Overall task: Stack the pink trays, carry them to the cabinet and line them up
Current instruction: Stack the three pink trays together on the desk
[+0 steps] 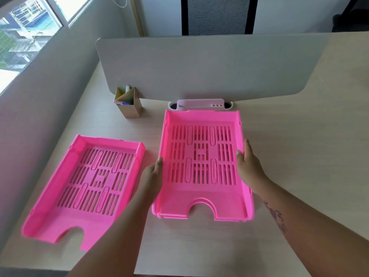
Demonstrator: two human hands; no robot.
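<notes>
Stacked trays: pink trays (202, 166) nested together in the middle of the desk (299, 146), with a second rim showing under the front notch; how many lie in the pile cannot be told.
Loose tray: a single pink tray (83, 188) well apart to the left, angled, near the desk's front-left edge.
Left hand: left hand (152, 174) pressed flat against the stack's left wall, thumb up along the rim; the other fingers are hidden, so their grip cannot be told.
Right hand: right hand (247, 164) against the right wall, fingers together, thumb over the rim.
Step in hand (judged): squaring or lifting the stack before joining it with the loose tray.
Technique: press both walls evenly at mid-length, keep the notches aligned, and lift level so the lower tray does not drop out.
Surroundings: pen holder (127, 102) and divider panel (209, 66) behind; the cabinet is not in view.
</notes>
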